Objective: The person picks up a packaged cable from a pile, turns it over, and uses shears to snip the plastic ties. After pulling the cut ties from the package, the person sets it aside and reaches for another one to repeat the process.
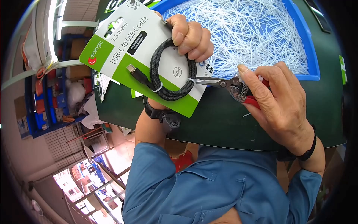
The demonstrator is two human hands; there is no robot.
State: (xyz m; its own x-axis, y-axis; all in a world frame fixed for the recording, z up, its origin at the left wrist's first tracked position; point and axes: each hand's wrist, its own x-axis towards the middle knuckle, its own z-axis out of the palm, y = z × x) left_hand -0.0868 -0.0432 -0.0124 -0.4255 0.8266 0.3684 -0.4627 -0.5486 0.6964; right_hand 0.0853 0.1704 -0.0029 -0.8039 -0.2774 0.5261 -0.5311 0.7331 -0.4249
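My left hand [192, 37] is closed around one edge of a green and white cardboard package [115, 71], holding it tilted above the table. A coiled black braided cable [153, 63] is fastened to the card, its metal plug [131, 68] showing at the left. White ties [158, 88] bind the coil. My right hand [278, 97] grips small red-handled snips [233, 86] with a spring between the handles. Their narrow blades point left and touch the tie at the coil's right side. Whether the tie is cut through, I cannot tell.
Behind my hands stands a blue tray [311, 44] heaped with thin white plastic strips [257, 30]. The dark green tabletop [223, 127] carries a phone-like dark device [319, 16] at the far right. More green and white packaging [102, 86] lies behind the card. Shelving [52, 93] stands left.
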